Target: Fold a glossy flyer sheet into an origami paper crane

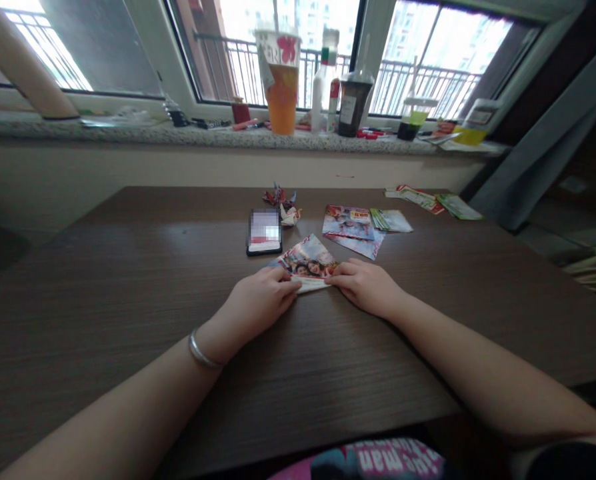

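Observation:
Between my hands lies a folded sheet of printed paper (308, 257), triangular at the top, with a colourful picture on it and a white strip along its lower edge. My left hand (265, 297), below a silver bangle (201, 352), pinches the paper's left lower corner. The right lower corner is gripped by my right hand (363, 283), thumb and fingers pressed together. Just beyond the paper stands a phone (265, 232) with a lit, blurred screen. Behind it sit small folded paper figures, one dark red and purple (279, 195), one mostly white (291, 215).
More printed sheets (351, 223) and green-white papers (392, 221) lie to the right, with further leaflets (421, 199) at the far right edge of the table (128, 267). On the windowsill (203, 138) are a tall orange drink cup (282, 93), bottles (323, 87) and a dark drink cup (354, 103).

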